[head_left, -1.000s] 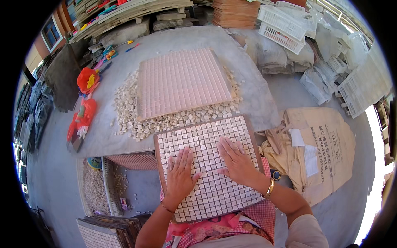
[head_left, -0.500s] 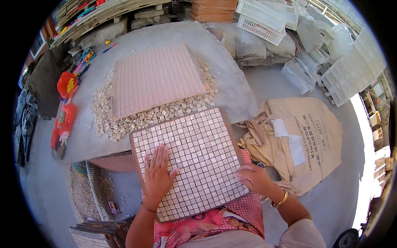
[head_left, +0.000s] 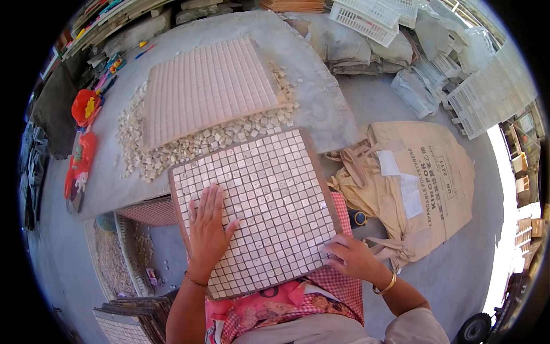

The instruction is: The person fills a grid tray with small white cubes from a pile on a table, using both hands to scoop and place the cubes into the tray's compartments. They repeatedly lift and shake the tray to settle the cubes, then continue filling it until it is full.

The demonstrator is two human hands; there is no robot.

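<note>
A square board of small pale mosaic tiles (head_left: 269,189) in a brown-rimmed frame lies tilted in front of me, over my lap and against the table. My left hand (head_left: 209,232) rests flat on the tiles at the left, fingers stretched out and thumb apart. At the lower right edge of the board, my right hand (head_left: 350,254) has its fingers bent in, their tips touching the tiles. Whatever its fingertips hold is too small to make out. Dark gaps run between the tiles in an even grid.
A pink gridded panel (head_left: 209,92) sits on loose tile pieces (head_left: 212,140) on the grey table (head_left: 312,109). A beige sack (head_left: 441,183) lies on the floor at right. White crates (head_left: 366,23) and filled sacks (head_left: 358,54) stand behind; stacked boards (head_left: 129,321) are at lower left.
The view has shifted, so the table and board sit higher in the picture. My left hand stays flat on the tiles. The right hand's fingers have shifted slightly at the board's edge.
</note>
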